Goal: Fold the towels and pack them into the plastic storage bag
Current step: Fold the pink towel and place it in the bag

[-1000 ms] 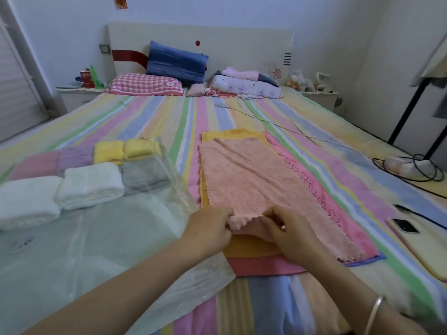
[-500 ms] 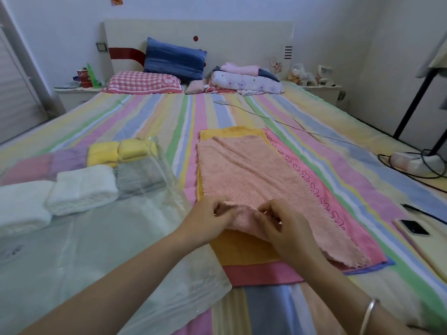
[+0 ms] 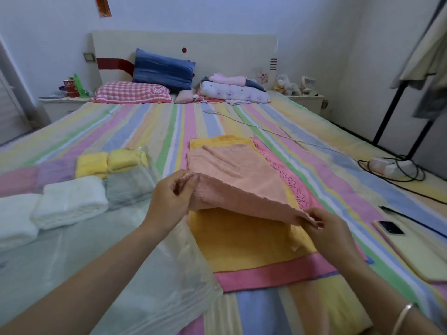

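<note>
I see both grips pinching the near edge of the peach towel (image 3: pixel 232 175): left hand (image 3: pixel 169 201) at one corner, right hand (image 3: pixel 329 234) at the other, held above the yellow towel (image 3: pixel 242 240) mid-way across the bed (image 3: pixel 278 126). The plastic storage bag (image 3: pixel 116 257) lies toward its left edge.

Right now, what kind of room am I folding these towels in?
Probably a home bedroom: a wide striped bed, a blue pillow against a headboard, and a nightstand beside it.
</note>
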Action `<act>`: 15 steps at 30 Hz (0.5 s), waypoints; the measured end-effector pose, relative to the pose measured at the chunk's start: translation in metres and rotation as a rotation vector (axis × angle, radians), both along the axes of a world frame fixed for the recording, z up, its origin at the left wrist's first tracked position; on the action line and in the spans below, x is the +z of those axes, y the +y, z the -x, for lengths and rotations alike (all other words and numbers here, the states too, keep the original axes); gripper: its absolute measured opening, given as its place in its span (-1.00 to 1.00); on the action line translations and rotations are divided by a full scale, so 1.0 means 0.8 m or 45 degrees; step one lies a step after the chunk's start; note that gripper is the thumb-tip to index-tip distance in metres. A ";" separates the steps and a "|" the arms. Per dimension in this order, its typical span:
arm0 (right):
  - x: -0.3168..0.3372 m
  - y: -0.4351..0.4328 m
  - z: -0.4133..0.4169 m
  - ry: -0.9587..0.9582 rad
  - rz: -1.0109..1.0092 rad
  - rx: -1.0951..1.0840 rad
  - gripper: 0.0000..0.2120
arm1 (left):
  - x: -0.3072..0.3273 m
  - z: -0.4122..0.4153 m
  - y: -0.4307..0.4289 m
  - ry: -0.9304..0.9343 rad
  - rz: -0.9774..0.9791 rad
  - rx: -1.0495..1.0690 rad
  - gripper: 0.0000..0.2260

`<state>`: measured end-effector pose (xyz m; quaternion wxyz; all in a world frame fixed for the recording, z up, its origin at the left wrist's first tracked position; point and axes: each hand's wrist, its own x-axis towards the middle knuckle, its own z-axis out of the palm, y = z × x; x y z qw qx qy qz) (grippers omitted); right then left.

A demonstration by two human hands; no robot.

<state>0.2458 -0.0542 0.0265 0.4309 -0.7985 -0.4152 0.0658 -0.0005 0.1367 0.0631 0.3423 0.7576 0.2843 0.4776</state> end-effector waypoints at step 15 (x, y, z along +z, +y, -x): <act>0.097 -0.046 0.046 0.191 -0.424 0.039 -0.58 | 0.041 0.082 -0.041 0.242 -0.209 0.201 -0.74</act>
